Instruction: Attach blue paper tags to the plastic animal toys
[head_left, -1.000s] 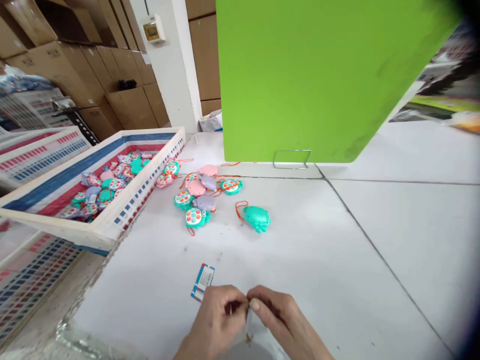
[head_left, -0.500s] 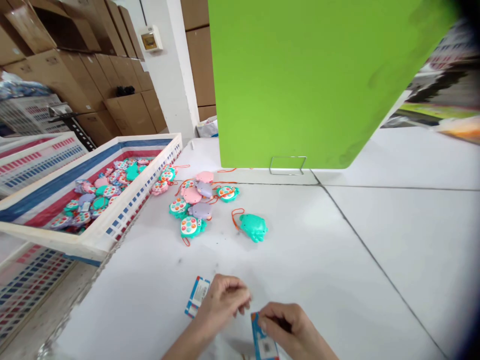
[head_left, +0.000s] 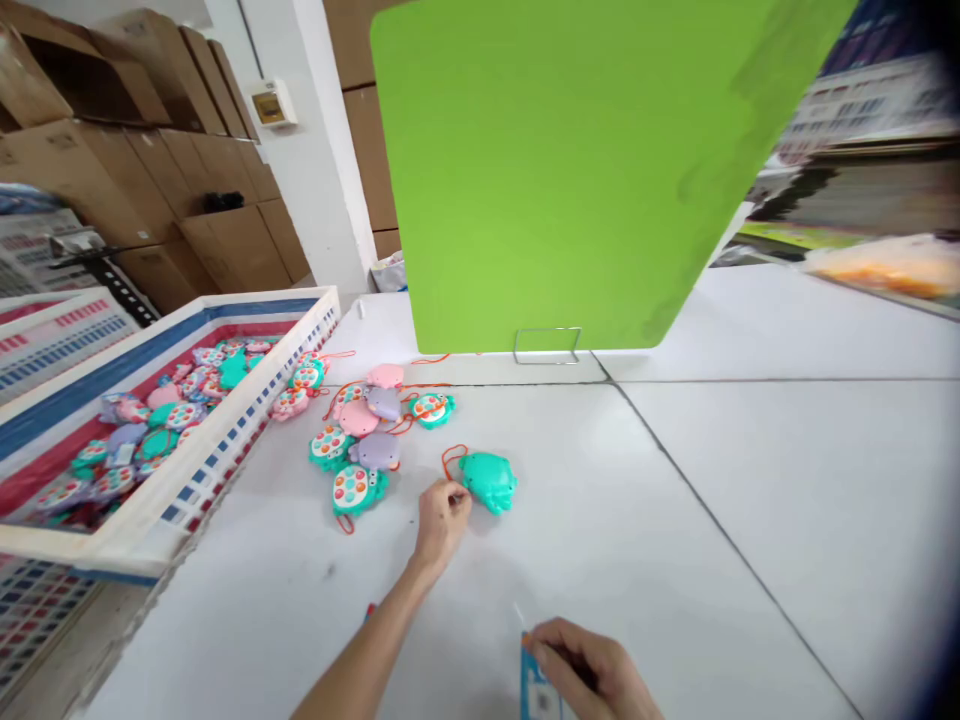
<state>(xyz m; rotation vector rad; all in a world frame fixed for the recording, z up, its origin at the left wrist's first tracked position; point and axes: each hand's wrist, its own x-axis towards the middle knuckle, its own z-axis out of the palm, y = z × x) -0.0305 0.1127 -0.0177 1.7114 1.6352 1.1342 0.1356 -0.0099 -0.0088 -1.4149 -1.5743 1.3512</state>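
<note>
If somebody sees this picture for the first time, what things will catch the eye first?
A big green board stands upright at the back of the white table. In front of it lies a heap of small toys in teal, pink and purple, beside a crate with more. The left hand reaches the teal toy; the right hand holds a blue tag.

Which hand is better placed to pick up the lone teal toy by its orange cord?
Left. The left hand already touches the teal toy at its orange cord, while the right hand holds a blue card.

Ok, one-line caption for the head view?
Left hand touches a teal turtle toy by its orange cord; right hand holds a blue tag.
</note>
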